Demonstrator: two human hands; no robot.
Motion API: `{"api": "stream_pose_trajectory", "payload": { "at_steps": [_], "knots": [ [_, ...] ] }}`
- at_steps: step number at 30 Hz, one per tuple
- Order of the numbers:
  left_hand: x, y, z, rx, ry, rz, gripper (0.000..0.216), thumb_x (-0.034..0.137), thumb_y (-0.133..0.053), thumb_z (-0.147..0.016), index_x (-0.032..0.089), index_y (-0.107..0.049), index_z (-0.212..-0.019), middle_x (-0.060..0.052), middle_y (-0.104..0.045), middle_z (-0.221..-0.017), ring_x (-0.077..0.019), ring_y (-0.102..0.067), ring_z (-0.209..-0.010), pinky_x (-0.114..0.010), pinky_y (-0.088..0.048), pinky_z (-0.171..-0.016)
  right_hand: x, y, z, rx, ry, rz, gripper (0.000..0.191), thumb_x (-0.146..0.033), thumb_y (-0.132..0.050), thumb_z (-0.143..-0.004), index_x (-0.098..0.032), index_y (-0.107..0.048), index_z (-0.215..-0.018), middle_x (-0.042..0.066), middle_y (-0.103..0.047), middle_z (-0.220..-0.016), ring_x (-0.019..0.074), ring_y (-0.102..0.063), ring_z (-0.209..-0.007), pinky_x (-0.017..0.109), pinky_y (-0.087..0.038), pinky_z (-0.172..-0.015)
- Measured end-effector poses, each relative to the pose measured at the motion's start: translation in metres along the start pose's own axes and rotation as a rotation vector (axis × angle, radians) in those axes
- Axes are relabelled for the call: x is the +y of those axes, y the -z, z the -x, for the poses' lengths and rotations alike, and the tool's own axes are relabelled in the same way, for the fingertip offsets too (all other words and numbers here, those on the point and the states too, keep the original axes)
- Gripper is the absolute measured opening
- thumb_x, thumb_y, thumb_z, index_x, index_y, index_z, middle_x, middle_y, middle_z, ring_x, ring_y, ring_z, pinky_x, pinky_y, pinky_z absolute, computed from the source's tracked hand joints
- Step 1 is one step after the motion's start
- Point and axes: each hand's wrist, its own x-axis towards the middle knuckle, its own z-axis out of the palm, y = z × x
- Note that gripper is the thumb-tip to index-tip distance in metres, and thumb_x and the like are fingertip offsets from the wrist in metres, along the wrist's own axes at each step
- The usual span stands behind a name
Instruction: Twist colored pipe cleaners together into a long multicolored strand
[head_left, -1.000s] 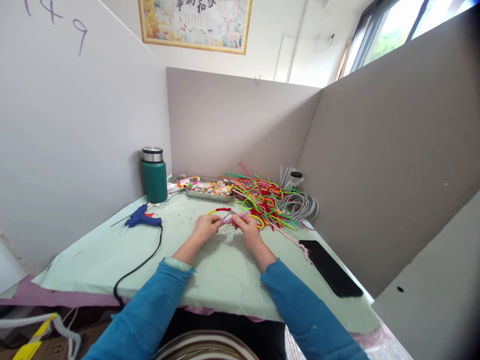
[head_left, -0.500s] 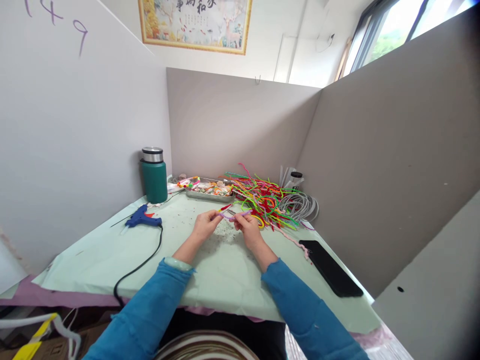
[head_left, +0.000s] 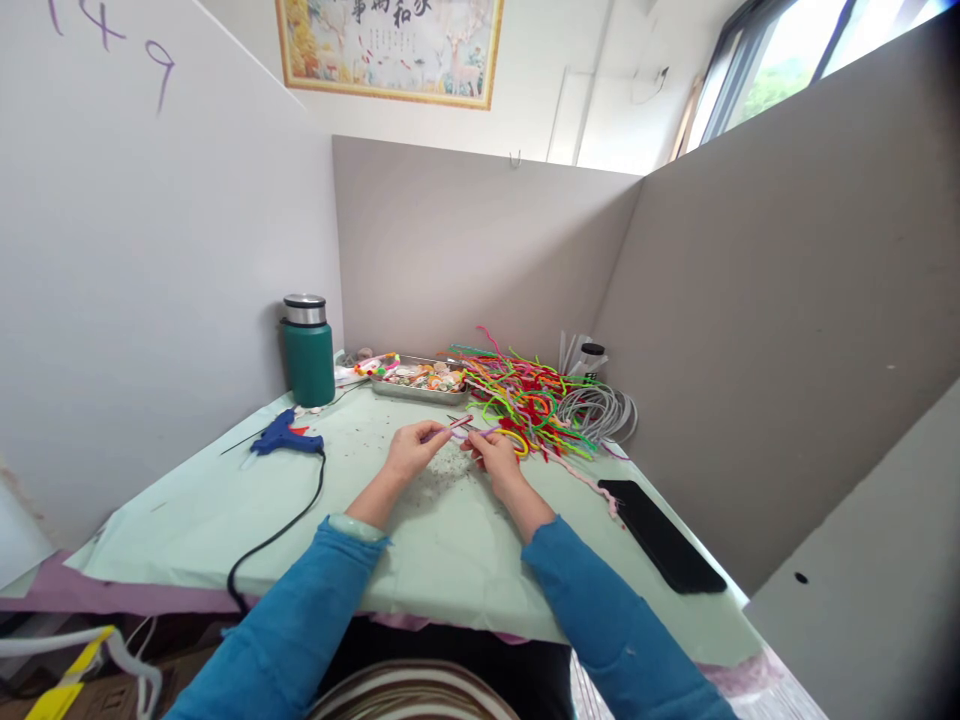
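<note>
Both my hands meet over the middle of the pale green table cover point(head_left: 187, 520). My left hand point(head_left: 409, 455) pinches one end of a short pink and purple pipe cleaner piece point(head_left: 459, 426). My right hand point(head_left: 495, 455) is closed on its other end, fingers curled. The piece runs between the two hands just above the table. A loose heap of coloured pipe cleaners point(head_left: 529, 398) lies right behind my right hand.
A blue glue gun point(head_left: 283, 436) with a black cord lies at the left. A green flask point(head_left: 308, 350) stands in the back left corner. A metal tray point(head_left: 420, 380) of small bits sits at the back. A black phone point(head_left: 660, 535) lies at the right, coiled grey cable point(head_left: 600, 410) behind it. Grey partitions wall three sides.
The red and yellow tips seen by my left fingers are gone from view. The piece between my hands has turned and now shows pink and purple. Hands stay in place.
</note>
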Motion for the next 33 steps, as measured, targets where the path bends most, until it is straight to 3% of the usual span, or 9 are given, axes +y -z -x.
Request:
{"api": "stream_pose_trajectory", "payload": {
  "at_steps": [12, 15, 19, 23, 29, 33],
  "knots": [
    [0.005, -0.001, -0.002, 0.058, -0.01, -0.155, 0.035, 0.045, -0.049, -0.075, 0.016, -0.068, -0.074, 0.001, -0.057, -0.056, -0.0098, -0.045, -0.053, -0.02, -0.03, -0.051, 0.002, -0.001, -0.01, -0.026, -0.059, 0.003, 0.028, -0.04, -0.061, -0.064, -0.012, -0.063, -0.063, 0.008, -0.066, -0.068, 0.0091, -0.045, -0.047, 0.02, -0.03, -0.039],
    [0.019, -0.002, -0.02, 0.041, -0.065, -0.307, 0.033, 0.045, -0.05, -0.074, 0.018, -0.069, -0.074, 0.0, -0.059, -0.059, -0.0108, -0.047, -0.056, -0.022, -0.028, -0.053, -0.012, -0.003, -0.029, 0.036, -0.087, 0.004, 0.023, -0.035, -0.06, -0.064, -0.013, -0.06, -0.06, 0.006, -0.064, -0.062, 0.0085, -0.044, -0.044, 0.02, -0.028, -0.038],
    [0.042, -0.011, -0.055, 0.147, -0.075, -0.457, 0.031, 0.041, -0.049, -0.077, 0.017, -0.068, -0.079, -0.005, -0.063, -0.068, -0.015, -0.051, -0.065, -0.024, -0.03, -0.059, -0.031, -0.009, -0.062, 0.067, -0.072, -0.053, 0.012, -0.027, -0.059, -0.062, -0.015, -0.057, -0.064, 0.003, -0.063, -0.062, 0.0104, -0.049, -0.051, 0.02, -0.032, -0.041],
    [0.051, -0.022, -0.066, 0.121, -0.094, -0.574, 0.031, 0.041, -0.047, -0.079, 0.018, -0.068, -0.083, -0.007, -0.065, -0.073, -0.018, -0.055, -0.07, -0.026, -0.033, -0.061, -0.028, -0.006, -0.08, 0.05, -0.119, -0.088, 0.008, -0.02, -0.06, -0.06, -0.016, -0.055, -0.065, -0.002, -0.057, -0.056, 0.009, -0.048, -0.049, 0.02, -0.034, -0.042],
    [0.044, -0.01, -0.053, -0.075, -0.147, -0.748, 0.031, 0.039, -0.042, -0.081, 0.021, -0.066, -0.079, -0.005, -0.066, -0.074, -0.0178, -0.059, -0.071, -0.026, -0.037, -0.062, -0.017, 0.02, -0.083, -0.247, -0.459, -0.129, 0.01, -0.019, -0.061, -0.064, -0.013, -0.06, -0.072, 0.0, -0.06, -0.06, 0.0071, -0.049, -0.048, 0.019, -0.038, -0.044],
    [0.036, 0.008, -0.048, -0.115, -0.186, -0.767, 0.032, 0.039, -0.039, -0.083, 0.02, -0.064, -0.076, -0.005, -0.066, -0.067, -0.0168, -0.059, -0.064, -0.025, -0.035, -0.056, -0.022, 0.032, -0.092, -0.479, -0.384, 0.13, 0.014, -0.026, -0.061, -0.068, -0.013, -0.061, -0.075, 0.003, -0.065, -0.071, 0.006, -0.049, -0.047, 0.017, -0.035, -0.041]
  ]
}}
